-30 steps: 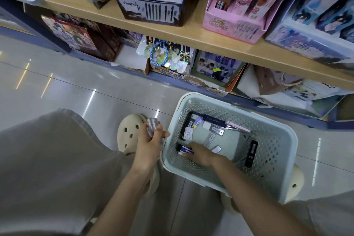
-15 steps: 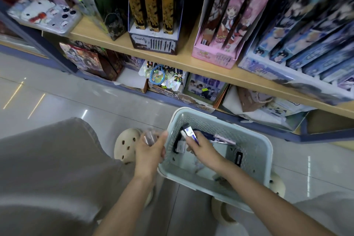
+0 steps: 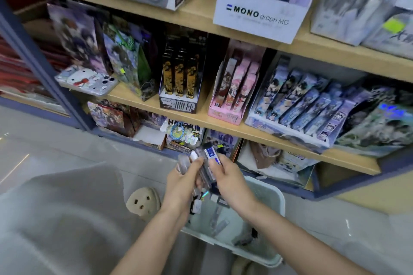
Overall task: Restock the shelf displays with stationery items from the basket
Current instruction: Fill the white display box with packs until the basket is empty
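Note:
A pale plastic basket [image 3: 277, 198] sits on the floor below my hands, with several small stationery packs lying inside. My left hand [image 3: 182, 182] grips a bundle of clear small cases [image 3: 185, 162] above the basket's left rim. My right hand [image 3: 230, 179] pinches a slim case with a blue label [image 3: 210, 154] and holds it against the bundle. Both hands meet just in front of the lowest shelf. The cases are blurred, so their make is unclear.
Wooden shelves [image 3: 223, 127] hold display boxes: black-and-gold pens [image 3: 178, 82], a pink box [image 3: 234, 94], blue anime-print packs [image 3: 297, 105], and a white MONO graph box [image 3: 259, 11] above. A beige clog [image 3: 143, 202] and grey trouser leg sit at left.
My right hand lifted the blue-labelled case out of the basket and brought it up against my left hand's bundle. The view tilted up toward the shelves.

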`<action>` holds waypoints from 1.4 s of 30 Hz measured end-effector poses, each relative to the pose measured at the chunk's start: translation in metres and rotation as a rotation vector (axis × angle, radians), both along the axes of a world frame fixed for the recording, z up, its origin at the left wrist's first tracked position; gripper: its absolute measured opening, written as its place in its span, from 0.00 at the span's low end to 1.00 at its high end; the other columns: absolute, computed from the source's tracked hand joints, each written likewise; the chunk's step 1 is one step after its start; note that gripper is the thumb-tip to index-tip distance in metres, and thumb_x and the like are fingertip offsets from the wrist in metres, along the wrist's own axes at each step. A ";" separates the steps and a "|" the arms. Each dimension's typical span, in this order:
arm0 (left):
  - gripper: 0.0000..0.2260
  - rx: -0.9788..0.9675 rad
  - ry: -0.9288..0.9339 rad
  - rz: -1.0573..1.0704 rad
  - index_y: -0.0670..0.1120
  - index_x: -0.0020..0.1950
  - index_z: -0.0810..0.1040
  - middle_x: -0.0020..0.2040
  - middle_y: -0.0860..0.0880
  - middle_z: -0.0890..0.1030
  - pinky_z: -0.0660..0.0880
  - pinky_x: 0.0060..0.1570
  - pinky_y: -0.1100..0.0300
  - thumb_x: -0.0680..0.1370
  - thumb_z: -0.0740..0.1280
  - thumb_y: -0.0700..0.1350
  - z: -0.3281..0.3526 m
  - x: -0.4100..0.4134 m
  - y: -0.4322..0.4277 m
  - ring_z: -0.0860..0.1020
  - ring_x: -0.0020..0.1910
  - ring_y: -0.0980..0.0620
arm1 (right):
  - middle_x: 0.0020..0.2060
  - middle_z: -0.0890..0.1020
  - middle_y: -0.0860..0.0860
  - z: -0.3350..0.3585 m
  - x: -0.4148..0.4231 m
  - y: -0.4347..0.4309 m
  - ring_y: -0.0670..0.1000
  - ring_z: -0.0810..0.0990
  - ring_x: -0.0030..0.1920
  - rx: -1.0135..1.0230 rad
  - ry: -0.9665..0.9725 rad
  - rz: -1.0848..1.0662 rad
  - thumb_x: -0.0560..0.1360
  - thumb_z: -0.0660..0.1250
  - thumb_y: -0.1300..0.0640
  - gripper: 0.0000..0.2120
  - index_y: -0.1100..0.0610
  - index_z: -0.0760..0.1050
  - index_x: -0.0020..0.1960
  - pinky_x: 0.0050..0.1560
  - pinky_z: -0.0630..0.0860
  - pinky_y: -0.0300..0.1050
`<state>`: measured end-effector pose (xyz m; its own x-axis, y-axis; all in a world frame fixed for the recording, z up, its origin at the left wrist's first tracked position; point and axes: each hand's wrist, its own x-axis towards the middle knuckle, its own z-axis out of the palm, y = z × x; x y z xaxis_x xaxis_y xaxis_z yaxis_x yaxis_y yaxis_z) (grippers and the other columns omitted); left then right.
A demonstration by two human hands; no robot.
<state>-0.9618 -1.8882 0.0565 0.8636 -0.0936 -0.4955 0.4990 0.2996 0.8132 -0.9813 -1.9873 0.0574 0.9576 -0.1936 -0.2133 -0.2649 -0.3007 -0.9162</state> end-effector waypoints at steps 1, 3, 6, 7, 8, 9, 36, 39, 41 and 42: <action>0.13 0.009 -0.003 0.004 0.44 0.34 0.69 0.20 0.51 0.66 0.64 0.21 0.68 0.78 0.66 0.40 0.005 0.000 0.000 0.65 0.19 0.57 | 0.41 0.77 0.47 0.007 -0.002 -0.003 0.48 0.77 0.43 -0.038 -0.018 -0.012 0.82 0.56 0.56 0.04 0.53 0.69 0.53 0.49 0.72 0.42; 0.14 0.015 -0.014 -0.007 0.44 0.33 0.68 0.20 0.51 0.66 0.63 0.22 0.65 0.77 0.66 0.39 0.016 0.000 -0.001 0.63 0.19 0.56 | 0.41 0.73 0.43 0.021 -0.005 -0.007 0.45 0.73 0.42 -0.108 -0.053 -0.032 0.81 0.57 0.56 0.02 0.54 0.66 0.53 0.41 0.67 0.33; 0.13 0.010 -0.024 -0.015 0.45 0.34 0.69 0.20 0.51 0.65 0.61 0.23 0.63 0.76 0.68 0.39 0.032 0.001 -0.004 0.62 0.20 0.55 | 0.40 0.73 0.42 0.038 -0.006 -0.011 0.45 0.73 0.42 -0.144 -0.071 -0.050 0.81 0.58 0.57 0.02 0.55 0.68 0.51 0.39 0.66 0.27; 0.13 -0.007 -0.027 -0.015 0.46 0.34 0.69 0.20 0.51 0.65 0.60 0.24 0.62 0.76 0.69 0.39 0.037 0.002 -0.005 0.62 0.21 0.55 | 0.40 0.74 0.43 0.044 -0.006 -0.012 0.45 0.73 0.42 -0.137 -0.074 -0.058 0.81 0.58 0.56 0.03 0.56 0.69 0.51 0.39 0.66 0.27; 0.13 -0.029 -0.033 -0.022 0.46 0.33 0.69 0.21 0.51 0.66 0.60 0.25 0.61 0.75 0.69 0.40 0.043 0.002 -0.006 0.62 0.21 0.55 | 0.41 0.75 0.45 0.051 -0.007 -0.012 0.45 0.74 0.42 -0.120 -0.070 -0.071 0.81 0.58 0.56 0.05 0.57 0.70 0.52 0.40 0.67 0.28; 0.14 -0.049 -0.044 -0.034 0.46 0.33 0.69 0.21 0.51 0.66 0.60 0.26 0.60 0.75 0.69 0.41 0.050 0.001 -0.007 0.62 0.22 0.54 | 0.42 0.76 0.47 0.058 -0.007 -0.013 0.46 0.74 0.43 -0.093 -0.067 -0.087 0.81 0.58 0.55 0.06 0.57 0.70 0.53 0.40 0.67 0.29; 0.10 -0.067 -0.305 -0.270 0.45 0.39 0.71 0.22 0.50 0.68 0.62 0.18 0.69 0.76 0.70 0.44 0.172 0.056 -0.039 0.65 0.18 0.55 | 0.46 0.80 0.54 0.284 0.017 -0.105 0.47 0.84 0.39 -0.306 -0.540 -0.348 0.78 0.63 0.60 0.03 0.55 0.69 0.50 0.38 0.78 0.33; 0.10 -0.065 -0.308 -0.259 0.45 0.39 0.71 0.22 0.50 0.69 0.63 0.18 0.69 0.75 0.70 0.45 0.173 0.062 -0.033 0.65 0.19 0.56 | 0.43 0.79 0.47 0.299 0.046 -0.091 0.49 0.82 0.44 -0.397 -0.639 -0.279 0.80 0.60 0.60 0.07 0.53 0.75 0.47 0.43 0.80 0.37; 0.10 -0.066 -0.319 -0.250 0.45 0.40 0.71 0.22 0.51 0.69 0.64 0.19 0.68 0.75 0.70 0.45 0.174 0.067 -0.028 0.65 0.20 0.56 | 0.40 0.80 0.45 0.303 0.065 -0.080 0.50 0.81 0.42 -0.523 -0.683 -0.244 0.78 0.63 0.59 0.08 0.49 0.77 0.44 0.46 0.79 0.42; 0.10 -0.067 -0.320 -0.238 0.45 0.39 0.70 0.21 0.52 0.69 0.64 0.20 0.67 0.75 0.70 0.45 0.174 0.069 -0.026 0.65 0.20 0.56 | 0.39 0.80 0.44 0.303 0.075 -0.075 0.49 0.81 0.41 -0.569 -0.693 -0.227 0.77 0.64 0.59 0.07 0.49 0.77 0.44 0.46 0.78 0.43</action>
<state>-0.8923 -1.9142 0.2305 0.9236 -0.3324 -0.1911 0.2855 0.2634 0.9215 -0.9068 -2.0619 0.3603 0.7620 -0.2925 0.5777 0.1795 -0.7618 -0.6225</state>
